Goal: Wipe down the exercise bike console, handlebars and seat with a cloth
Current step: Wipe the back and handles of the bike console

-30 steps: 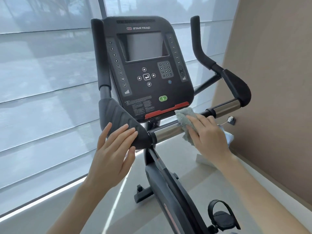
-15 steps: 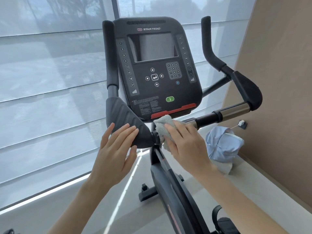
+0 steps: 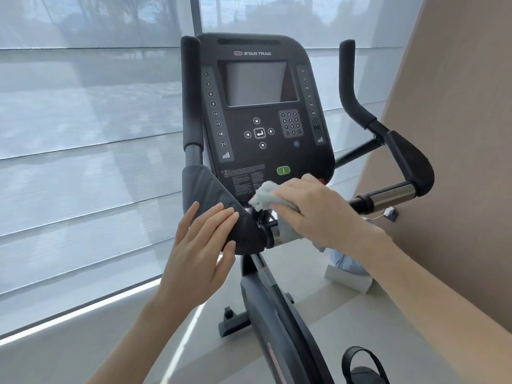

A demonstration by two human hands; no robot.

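I am reading "STAR TRAC" across the top of the console (image 3: 260, 151). Its left button column (image 3: 215, 113) is showing 1, 3, 6, 9, 12, 15, 18, 21; the keypad (image 3: 291, 123) is showing digits. The warning label (image 3: 243, 178) is printed too small to read.

The left hand (image 3: 199, 250) lies flat on the handlebar (image 3: 219, 195), fingers straight and close together, thumb held apart. The right hand (image 3: 318, 212) is palm down, its fingers curved over a cloth (image 3: 263, 195). Both bare forearms reach forward from below.
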